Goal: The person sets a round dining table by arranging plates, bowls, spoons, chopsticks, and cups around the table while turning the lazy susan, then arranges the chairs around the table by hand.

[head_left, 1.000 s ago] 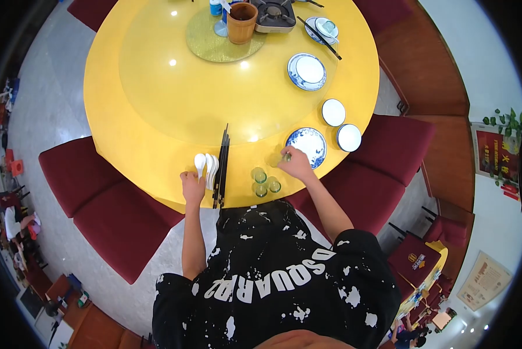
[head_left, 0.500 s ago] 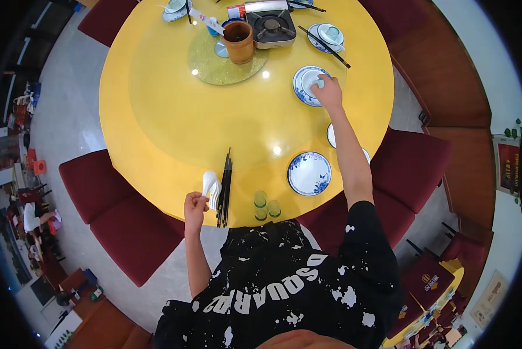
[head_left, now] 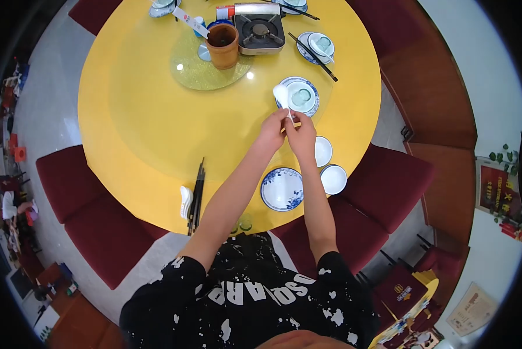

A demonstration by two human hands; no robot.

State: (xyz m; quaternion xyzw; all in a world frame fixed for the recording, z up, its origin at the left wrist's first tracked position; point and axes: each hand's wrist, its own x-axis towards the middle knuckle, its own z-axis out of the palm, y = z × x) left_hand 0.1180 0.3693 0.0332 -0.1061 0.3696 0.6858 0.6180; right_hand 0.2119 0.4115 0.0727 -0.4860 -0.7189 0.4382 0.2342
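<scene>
A white soup spoon (head_left: 280, 95) is held bowl-end away from me, over the left edge of a small white bowl that stands on a blue-patterned plate (head_left: 316, 107). My left hand (head_left: 273, 129) pinches its handle. My right hand (head_left: 301, 134) meets the left one there, its fingers closed at the handle's end too. Inside the bowl sits a greenish glass cup (head_left: 301, 98). Near the table's front edge lie more white spoons (head_left: 186, 200), side by side with several black chopsticks (head_left: 197, 195).
A larger blue-rimmed plate (head_left: 282, 189) lies below my forearms, with two white bowls (head_left: 333, 179) to its right. Glass cups (head_left: 246, 224) stand at the front edge. Farther back are a portable gas stove (head_left: 259, 32), a brown pot (head_left: 223, 49) and another place setting (head_left: 316, 47).
My left hand has carried the spoon from the front left to the plate and bowl. My right hand has let go of the cup in the bowl and drawn back to the spoon's handle.
</scene>
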